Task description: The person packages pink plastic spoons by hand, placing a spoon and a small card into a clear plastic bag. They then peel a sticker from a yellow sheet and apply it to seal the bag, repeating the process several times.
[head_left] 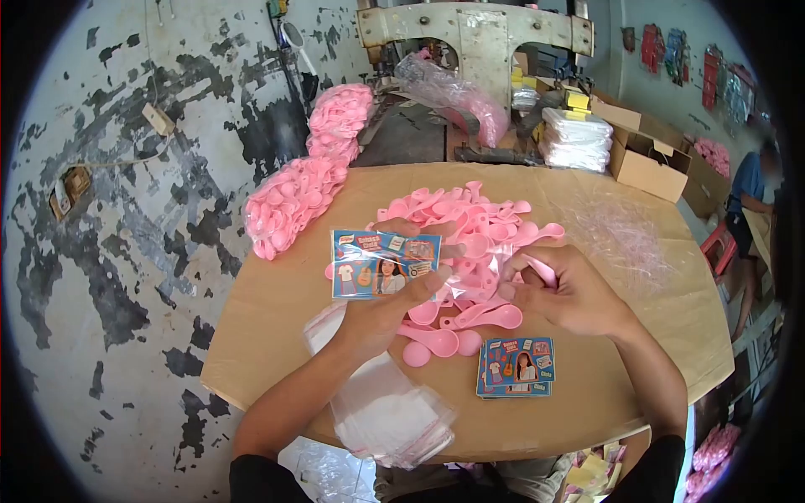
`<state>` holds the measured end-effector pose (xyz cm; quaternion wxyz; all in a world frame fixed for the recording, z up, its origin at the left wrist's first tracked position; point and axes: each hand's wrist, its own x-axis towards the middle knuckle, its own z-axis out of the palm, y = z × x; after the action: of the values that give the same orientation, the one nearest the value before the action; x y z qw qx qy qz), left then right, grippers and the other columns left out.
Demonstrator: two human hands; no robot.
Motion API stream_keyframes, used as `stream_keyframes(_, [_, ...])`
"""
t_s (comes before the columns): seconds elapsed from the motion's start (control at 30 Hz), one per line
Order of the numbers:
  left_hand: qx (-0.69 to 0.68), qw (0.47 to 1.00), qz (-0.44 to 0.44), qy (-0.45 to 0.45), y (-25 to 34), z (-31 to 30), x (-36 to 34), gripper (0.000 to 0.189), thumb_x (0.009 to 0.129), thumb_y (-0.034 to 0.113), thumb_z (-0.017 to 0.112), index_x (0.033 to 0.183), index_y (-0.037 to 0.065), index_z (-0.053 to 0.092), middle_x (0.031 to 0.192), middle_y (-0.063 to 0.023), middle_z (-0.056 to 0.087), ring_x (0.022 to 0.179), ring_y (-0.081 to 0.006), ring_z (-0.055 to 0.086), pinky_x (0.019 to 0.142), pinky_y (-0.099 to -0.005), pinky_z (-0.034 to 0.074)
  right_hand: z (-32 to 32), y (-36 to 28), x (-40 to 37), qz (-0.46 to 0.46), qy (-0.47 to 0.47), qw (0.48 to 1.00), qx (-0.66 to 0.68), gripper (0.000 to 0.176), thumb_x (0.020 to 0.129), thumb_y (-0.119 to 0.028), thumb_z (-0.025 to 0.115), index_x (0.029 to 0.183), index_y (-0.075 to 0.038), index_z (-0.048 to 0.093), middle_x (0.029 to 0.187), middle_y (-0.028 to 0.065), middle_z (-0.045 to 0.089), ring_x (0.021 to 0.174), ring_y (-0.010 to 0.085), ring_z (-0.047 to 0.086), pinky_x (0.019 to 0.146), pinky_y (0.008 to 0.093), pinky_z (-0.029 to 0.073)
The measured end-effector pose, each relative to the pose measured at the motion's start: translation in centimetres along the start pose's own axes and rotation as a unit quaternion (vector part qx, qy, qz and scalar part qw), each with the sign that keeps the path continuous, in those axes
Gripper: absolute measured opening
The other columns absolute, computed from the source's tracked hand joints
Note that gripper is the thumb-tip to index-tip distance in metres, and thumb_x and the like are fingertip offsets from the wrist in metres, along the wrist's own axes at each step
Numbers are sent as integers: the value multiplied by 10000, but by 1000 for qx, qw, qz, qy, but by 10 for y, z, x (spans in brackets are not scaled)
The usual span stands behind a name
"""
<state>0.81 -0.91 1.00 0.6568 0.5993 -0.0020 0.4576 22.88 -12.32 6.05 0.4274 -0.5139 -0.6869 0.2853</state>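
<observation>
Left hand (400,303) is pinching sleeved card (369,267) between thumb and fingers, probably keeping it flat. Right hand (579,293) is curling closed around pink spoon (541,272). Card stack (517,367) is lying on table (599,411), likely for easy reach.

The left hand (401,289) holds a blue printed card (385,265) above pink spoons (478,243).

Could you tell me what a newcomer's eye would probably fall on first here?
Probably the heap of pink spoons in the middle of the brown table. Next, the blue printed card in the left hand, by the heap's left side, and the wall at far left, blotched with dark patches.
</observation>
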Motion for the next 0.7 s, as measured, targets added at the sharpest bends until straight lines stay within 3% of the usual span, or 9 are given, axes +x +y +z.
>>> stream_keyframes(0.03, [26,999,-21,30,1,-3,0,357,911,61,611,1207,152,435,1322,-166,509,1183,-347,547,971,-470,469,1,2,0,-51,3,996,-67,176,943,-218,570,995,-59,626,621,-52,401,554,31,355,493,223,285])
stream_keyframes(0.07, [50,996,-37,63,1,-6,0,337,909,60,612,1187,147,442,1294,-158,534,1163,-335,567,959,-453,482,-1,-7,-2,-14,15,999,-47,167,953,-196,538,955,-49,617,629,-45,412,554,36,353,498,229,293])
stream_keyframes(0.17, [0,990,-29,140,3,-8,7,295,911,57,602,1149,139,449,1233,-145,576,1121,-312,599,913,-418,517,-13,1,-4,36,72,987,139,206,971,-207,489,911,-45,603,621,-28,426,553,32,368,500,230,294])
stream_keyframes(0.2, [-3,990,-27,140,3,-9,8,294,914,57,596,1154,141,448,1236,-145,573,1125,-311,597,909,-417,520,-16,6,-2,26,73,961,266,270,986,-226,435,880,-25,581,612,16,432,552,97,427,519,272,343])
stream_keyframes(0.27, [-9,990,-25,138,3,-11,9,292,921,58,584,1163,145,446,1243,-146,568,1131,-308,594,900,-416,527,-21,16,6,-64,148,987,2,305,996,-237,408,883,-8,575,624,52,450,567,164,463,559,318,389])
stream_keyframes(0.4, [-18,993,-25,110,6,-10,7,311,923,63,582,1183,153,437,1234,-144,572,1126,-301,595,912,-415,521,-24,18,8,20,162,973,-165,325,1012,-225,385,914,20,574,708,124,520,642,273,524,659,393,447])
stream_keyframes(0.5, [-22,995,-15,95,9,-9,6,325,922,68,585,1194,155,429,1227,-145,572,1116,-299,598,918,-414,517,-28,34,10,-54,138,968,-205,327,1022,-224,391,945,17,599,820,130,607,714,220,572,693,370,466])
stream_keyframes(0.6, [-2,997,-23,67,8,-9,5,340,911,71,601,1193,147,427,1218,-149,573,1105,-302,601,925,-428,508,-28,25,5,34,24,999,0,310,1017,-235,434,966,11,616,865,106,640,767,152,585,705,328,471])
stream_keyframes(0.7, [48,998,-33,4,4,-8,2,350,891,63,625,1174,136,432,1203,-150,577,1100,-302,602,935,-447,497,-11,1,-1,56,-13,997,-41,275,1001,-235,481,991,-7,633,815,62,628,736,97,554,688,292,464])
